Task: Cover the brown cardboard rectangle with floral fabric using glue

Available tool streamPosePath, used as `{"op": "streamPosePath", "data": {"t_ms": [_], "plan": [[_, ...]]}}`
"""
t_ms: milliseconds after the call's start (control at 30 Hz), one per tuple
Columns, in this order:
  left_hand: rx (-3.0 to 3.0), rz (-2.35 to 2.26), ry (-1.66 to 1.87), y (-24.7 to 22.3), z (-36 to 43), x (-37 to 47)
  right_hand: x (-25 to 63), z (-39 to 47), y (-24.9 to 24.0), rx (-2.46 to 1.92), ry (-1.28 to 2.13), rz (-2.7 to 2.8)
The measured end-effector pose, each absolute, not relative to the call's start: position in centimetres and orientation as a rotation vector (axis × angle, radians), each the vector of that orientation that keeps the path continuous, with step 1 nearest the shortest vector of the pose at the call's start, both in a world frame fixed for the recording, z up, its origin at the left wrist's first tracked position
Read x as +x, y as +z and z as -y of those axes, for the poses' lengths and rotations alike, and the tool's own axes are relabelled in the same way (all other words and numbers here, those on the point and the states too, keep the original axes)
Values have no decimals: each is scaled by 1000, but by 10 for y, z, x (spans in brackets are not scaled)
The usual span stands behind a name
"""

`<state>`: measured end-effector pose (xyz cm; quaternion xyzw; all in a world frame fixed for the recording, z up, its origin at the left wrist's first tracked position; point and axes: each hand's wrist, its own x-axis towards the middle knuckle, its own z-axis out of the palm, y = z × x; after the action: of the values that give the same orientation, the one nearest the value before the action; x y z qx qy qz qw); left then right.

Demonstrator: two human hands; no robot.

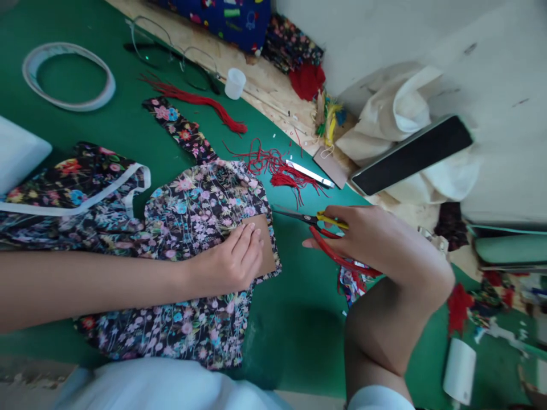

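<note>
My left hand (pixel 241 257) rests with its fingers bunched on a brown card (pixel 267 245), which lies on dark floral fabric (pixel 188 205) near the fabric's right edge. In my right hand (pixel 363 233) are scissors (pixel 318 221) with one yellow and one red handle. Their dark blades point left, towards the edge of the fabric just above the card, and look nearly closed. Red threads (pixel 273 162) and a slim white tool (pixel 310 173) lie beyond the fabric. What my left fingertips pinch, if anything, is hidden.
The green table (pixel 299 353) holds a tape roll (pixel 68 77), glasses (pixel 171 54), a small white cup (pixel 235 83), a red tassel (pixel 200 101) and white-edged floral fabric (pixel 72 182). A phone (pixel 412 154) leans on cream cloth at the wall. A white spool (pixel 460 371) lies lower right.
</note>
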<state>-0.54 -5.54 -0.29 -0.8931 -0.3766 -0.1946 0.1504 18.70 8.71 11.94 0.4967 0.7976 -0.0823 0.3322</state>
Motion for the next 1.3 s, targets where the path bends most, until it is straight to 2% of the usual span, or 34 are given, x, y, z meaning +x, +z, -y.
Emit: {"op": "streamPosePath", "data": {"t_ms": [367,800,1133,1300], "plan": [[-2549,1086,-568,-1,53,-6,189,-105,119,1206,-264,-2104],[-2559,1128,-541,-6,57,-4,197,-129,94,1135,-380,-2186],[-2567,1108,-549,-4,56,-5,186,-137,89,1057,-562,-2130],[-2569,1099,-536,-4,55,-4,188,-138,88,1044,-527,-2165]]}}
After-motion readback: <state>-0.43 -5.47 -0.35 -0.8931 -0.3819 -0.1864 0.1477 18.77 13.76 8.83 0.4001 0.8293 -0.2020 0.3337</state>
